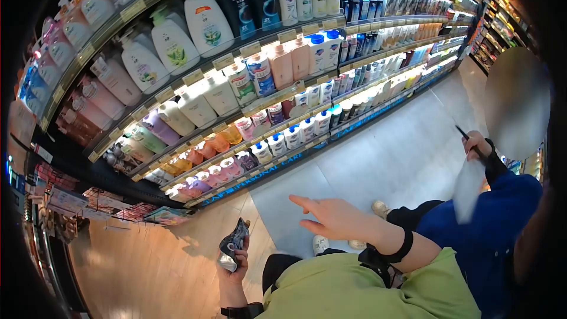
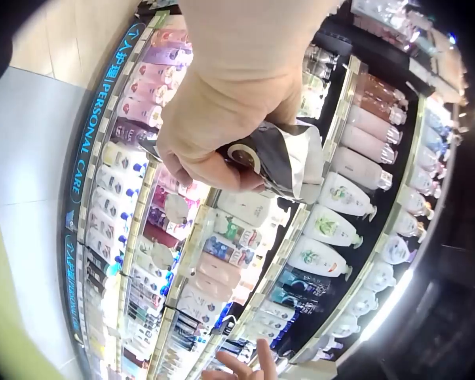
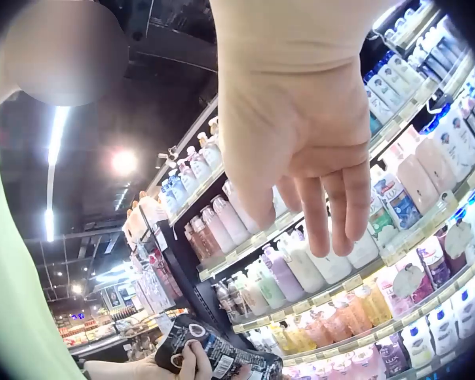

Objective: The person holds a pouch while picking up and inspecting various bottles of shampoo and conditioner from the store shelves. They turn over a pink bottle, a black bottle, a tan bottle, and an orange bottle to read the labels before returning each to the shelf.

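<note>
My left hand [image 1: 236, 264] grips a black foil pouch [image 1: 234, 241] with a silver end, low over the wood floor. In the left wrist view the thumb and fingers curl around the crinkled pouch [image 2: 281, 158]. A barcode and a round pale mark show on the pouch [image 3: 214, 348] in the right wrist view. My right hand [image 1: 338, 218] reaches out toward the shelves with nothing in it. Its fingers [image 3: 315, 214] are extended, and in the right wrist view they overlap the rows of pump bottles [image 3: 297, 265] behind.
A long lit shelf unit [image 1: 277, 159] holds rows of shampoo and body wash bottles [image 1: 207, 20]. On my right stands a person in a blue top [image 1: 478, 230], holding a thin dark stick [image 1: 463, 132]. Packets hang on a rack [image 1: 112, 198] at the left.
</note>
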A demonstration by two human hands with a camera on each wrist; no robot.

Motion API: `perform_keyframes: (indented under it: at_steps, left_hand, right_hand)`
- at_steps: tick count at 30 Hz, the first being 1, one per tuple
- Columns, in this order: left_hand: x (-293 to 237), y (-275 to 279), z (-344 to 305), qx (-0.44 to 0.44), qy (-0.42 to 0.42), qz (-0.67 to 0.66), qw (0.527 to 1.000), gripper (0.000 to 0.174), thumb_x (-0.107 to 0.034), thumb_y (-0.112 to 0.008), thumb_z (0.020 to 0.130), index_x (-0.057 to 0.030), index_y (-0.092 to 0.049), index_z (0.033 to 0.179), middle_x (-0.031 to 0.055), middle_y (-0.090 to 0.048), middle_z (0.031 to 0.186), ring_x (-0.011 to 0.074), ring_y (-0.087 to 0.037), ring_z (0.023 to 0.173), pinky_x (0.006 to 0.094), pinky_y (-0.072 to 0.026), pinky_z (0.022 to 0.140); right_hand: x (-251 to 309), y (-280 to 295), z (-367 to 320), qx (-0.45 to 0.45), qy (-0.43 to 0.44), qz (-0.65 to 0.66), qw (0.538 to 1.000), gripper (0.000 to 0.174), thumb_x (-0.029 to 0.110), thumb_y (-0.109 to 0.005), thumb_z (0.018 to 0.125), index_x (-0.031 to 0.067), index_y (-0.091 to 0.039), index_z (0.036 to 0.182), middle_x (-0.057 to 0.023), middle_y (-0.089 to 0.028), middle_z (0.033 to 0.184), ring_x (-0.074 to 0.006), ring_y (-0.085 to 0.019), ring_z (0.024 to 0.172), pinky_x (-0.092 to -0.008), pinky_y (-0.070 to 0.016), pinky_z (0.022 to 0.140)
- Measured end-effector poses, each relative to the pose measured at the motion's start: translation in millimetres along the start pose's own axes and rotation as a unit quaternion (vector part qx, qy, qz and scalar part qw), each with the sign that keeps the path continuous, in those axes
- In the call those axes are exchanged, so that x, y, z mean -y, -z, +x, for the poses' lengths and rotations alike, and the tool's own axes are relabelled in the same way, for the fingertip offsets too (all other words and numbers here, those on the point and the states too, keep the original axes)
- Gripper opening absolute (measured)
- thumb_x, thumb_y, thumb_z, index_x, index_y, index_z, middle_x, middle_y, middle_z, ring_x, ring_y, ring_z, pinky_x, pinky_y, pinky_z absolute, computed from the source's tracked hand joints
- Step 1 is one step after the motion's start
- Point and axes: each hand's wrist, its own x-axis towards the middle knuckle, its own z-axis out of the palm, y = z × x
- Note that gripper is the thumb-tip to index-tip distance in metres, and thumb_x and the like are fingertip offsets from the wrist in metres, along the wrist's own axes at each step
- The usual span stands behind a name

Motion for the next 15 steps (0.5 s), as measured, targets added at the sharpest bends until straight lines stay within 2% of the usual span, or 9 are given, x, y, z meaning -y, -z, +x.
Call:
perform_keyframes:
  at_steps: [2, 3, 6, 8, 9, 12, 13, 15]
  left_hand:
    - [-2.9, -9.8, 6.4, 0.004, -0.014, 0.042, 0.999, 0.071, -0.03, -0.066, 0.079, -0.0011, -0.033, 0.134, 0.0181, -0.042, 0.132, 0.0218, -0.059, 0.077, 0.0295, -0.0548, 0.064]
    - [-9.5, -12.2, 9.6, -0.004, -0.017, 0.052, 0.999, 0.071, -0.03, -0.067, 0.078, -0.0008, -0.033, 0.134, 0.0178, -0.042, 0.132, 0.0218, -0.059, 0.078, 0.0297, -0.0549, 0.064]
    - [-27.7, -22.9, 20.0, -0.02, -0.019, 0.055, 0.998, 0.07, -0.03, -0.066, 0.079, -0.0007, -0.033, 0.133, 0.0167, -0.043, 0.131, 0.0218, -0.06, 0.078, 0.0297, -0.055, 0.064]
    - [-37.3, -29.6, 30.2, -0.018, -0.008, 0.07, 0.997, 0.07, -0.031, -0.066, 0.079, -0.0008, -0.034, 0.133, 0.0161, -0.044, 0.13, 0.0219, -0.06, 0.078, 0.0296, -0.055, 0.064]
    - [-40.4, -34.2, 40.2, -0.015, -0.002, 0.079, 0.997, 0.069, -0.032, -0.066, 0.079, -0.0009, -0.034, 0.132, 0.0154, -0.045, 0.13, 0.0219, -0.06, 0.078, 0.0295, -0.055, 0.064]
    - [-39.3, -50.4, 60.7, -0.032, -0.009, 0.065, 0.997, 0.069, -0.033, -0.066, 0.079, -0.0026, -0.035, 0.133, 0.0143, -0.045, 0.13, 0.0221, -0.061, 0.078, 0.0296, -0.0549, 0.064]
    - [-37.0, -55.2, 65.4, -0.024, -0.005, 0.053, 0.998, 0.07, -0.033, -0.066, 0.079, -0.006, -0.034, 0.135, 0.013, -0.044, 0.131, 0.0223, -0.061, 0.079, 0.0309, -0.055, 0.065]
    - [-20.4, -66.3, 68.3, 0.006, -0.019, 0.07, 0.997, 0.07, -0.033, -0.066, 0.079, -0.0074, -0.034, 0.136, 0.0125, -0.043, 0.132, 0.0224, -0.061, 0.079, 0.0312, -0.0548, 0.065]
  right_hand:
    - [-18.6, 6.0, 11.3, -0.017, -0.011, -0.024, 1.0, 0.053, 0.023, -0.057, 0.088, 0.0085, -0.037, 0.134, -0.0157, -0.065, 0.098, -0.0347, -0.063, 0.081, -0.0421, -0.0502, 0.071]
    - [-28.0, 6.8, 17.1, -0.018, -0.015, -0.015, 1.0, 0.053, 0.023, -0.057, 0.088, 0.0085, -0.037, 0.134, -0.0157, -0.065, 0.098, -0.0347, -0.063, 0.081, -0.0421, -0.0502, 0.071]
    - [-50.5, 9.1, 31.4, -0.053, -0.005, -0.03, 0.998, 0.049, 0.023, -0.058, 0.088, 0.0083, -0.041, 0.131, -0.0161, -0.065, 0.097, -0.035, -0.063, 0.082, -0.0418, -0.05, 0.072]
    - [-66.5, 16.1, 41.0, -0.1, -0.011, -0.032, 0.994, 0.042, 0.024, -0.056, 0.086, 0.0056, -0.047, 0.123, -0.0164, -0.064, 0.084, -0.0355, -0.062, 0.081, -0.0455, -0.0486, 0.069]
    - [-77.2, 21.4, 50.0, -0.107, -0.015, -0.036, 0.993, 0.042, 0.024, -0.056, 0.086, 0.0056, -0.047, 0.123, -0.0164, -0.064, 0.084, -0.0355, -0.062, 0.081, -0.0455, -0.0486, 0.069]
    - [-118.4, 36.3, 82.8, -0.146, -0.051, -0.03, 0.987, 0.023, 0.022, -0.055, 0.086, 0.0045, -0.06, 0.1, -0.0166, -0.064, 0.081, -0.0364, -0.061, 0.079, -0.0459, -0.048, 0.069]
    - [-132.3, 43.8, 101.7, -0.148, -0.06, -0.038, 0.987, 0.02, 0.022, -0.055, 0.086, 0.0041, -0.062, 0.093, -0.0171, -0.064, 0.08, -0.037, -0.06, 0.079, -0.0463, -0.0475, 0.069]
    - [-157.1, 60.6, 140.4, -0.186, -0.082, -0.04, 0.978, 0.02, 0.021, -0.054, 0.086, 0.0029, -0.062, 0.081, -0.0191, -0.062, 0.079, -0.0384, -0.059, 0.08, -0.0475, -0.047, 0.069]
